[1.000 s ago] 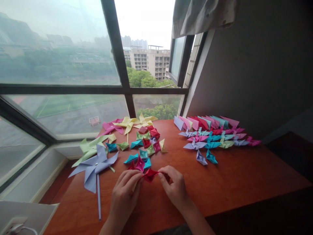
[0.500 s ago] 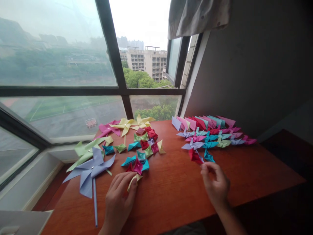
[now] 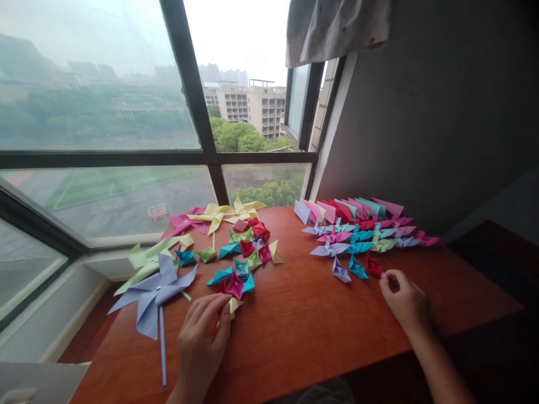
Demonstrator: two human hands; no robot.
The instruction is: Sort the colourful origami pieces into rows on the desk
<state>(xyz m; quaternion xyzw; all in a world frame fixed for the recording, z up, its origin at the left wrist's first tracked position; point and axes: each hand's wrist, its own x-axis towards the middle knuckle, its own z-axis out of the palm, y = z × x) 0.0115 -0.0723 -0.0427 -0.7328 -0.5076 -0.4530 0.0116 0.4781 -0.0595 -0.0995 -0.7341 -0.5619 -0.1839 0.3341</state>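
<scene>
My right hand point(image 3: 406, 300) pinches the edge of a red paper boat point(image 3: 373, 266), which sits at the right end of a short row. Beside it stand a blue boat point(image 3: 357, 268) and a lavender boat point(image 3: 341, 271). At the left, my left hand point(image 3: 204, 336) has its fingers closed at a pale yellow paper boat point(image 3: 234, 307), partly hidden by the fingers. Just beyond that hand lie a magenta boat point(image 3: 236, 285) and several blue, green and red folded boats.
Paper pinwheels, among them a lavender one point(image 3: 159, 289), lie along the left of the wooden table point(image 3: 286, 336). Several rows of folded birds point(image 3: 360, 247) and folded pieces stand at the back right, near the window.
My right hand has moved right with the red boat, from left of the blue boat to its right side. The lavender boat now shows fully. My left hand has shifted slightly.
</scene>
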